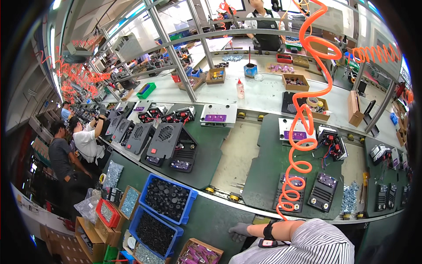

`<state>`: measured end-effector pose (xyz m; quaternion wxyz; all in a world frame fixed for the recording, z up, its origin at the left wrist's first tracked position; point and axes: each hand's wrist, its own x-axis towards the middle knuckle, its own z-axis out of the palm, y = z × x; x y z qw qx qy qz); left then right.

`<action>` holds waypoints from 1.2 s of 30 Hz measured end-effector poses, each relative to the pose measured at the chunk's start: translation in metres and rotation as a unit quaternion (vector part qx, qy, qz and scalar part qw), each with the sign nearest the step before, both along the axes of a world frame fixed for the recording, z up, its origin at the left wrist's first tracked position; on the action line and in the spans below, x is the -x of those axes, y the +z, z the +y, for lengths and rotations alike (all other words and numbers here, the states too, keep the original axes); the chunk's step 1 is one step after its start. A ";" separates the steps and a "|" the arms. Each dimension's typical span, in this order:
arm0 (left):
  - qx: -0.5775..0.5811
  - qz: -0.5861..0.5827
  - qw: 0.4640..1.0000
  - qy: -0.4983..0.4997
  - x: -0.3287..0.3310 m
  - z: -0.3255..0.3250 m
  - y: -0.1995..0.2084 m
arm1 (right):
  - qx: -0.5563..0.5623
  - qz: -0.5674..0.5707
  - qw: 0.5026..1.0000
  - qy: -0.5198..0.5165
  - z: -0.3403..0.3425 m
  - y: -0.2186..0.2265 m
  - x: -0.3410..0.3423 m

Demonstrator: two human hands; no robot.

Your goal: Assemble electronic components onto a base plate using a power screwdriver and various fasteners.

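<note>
One arm in a striped sleeve comes in from the lower right, with a black wrist strap. I take it for my right hand. It wears a grey glove and rests on the green bench edge, fingers spread, holding nothing. Nearest to it are a cardboard box of purple parts and two blue bins of small black parts. My left hand is out of view.
An orange coiled hose hangs over two black finned housings. Black fan-grille units lie on green mats along the conveyor. Several people work at the left; another person stands across the line.
</note>
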<state>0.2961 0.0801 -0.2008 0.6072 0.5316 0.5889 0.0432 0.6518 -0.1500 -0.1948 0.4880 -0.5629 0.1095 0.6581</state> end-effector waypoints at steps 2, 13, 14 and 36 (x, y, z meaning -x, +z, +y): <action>-0.010 -0.009 1.000 0.002 0.002 -0.001 -0.002 | -0.003 0.009 1.000 0.007 -0.001 0.000 0.000; -0.017 0.023 0.999 -0.024 -0.011 -0.005 0.009 | -0.020 0.003 1.000 0.012 -0.001 -0.005 0.002; -0.015 0.022 0.999 -0.028 -0.010 -0.004 0.010 | -0.022 -0.004 1.000 0.013 -0.001 -0.004 0.002; -0.095 0.232 0.957 -0.144 -0.041 -0.012 0.045 | 0.010 -0.007 0.999 0.029 0.018 0.003 0.008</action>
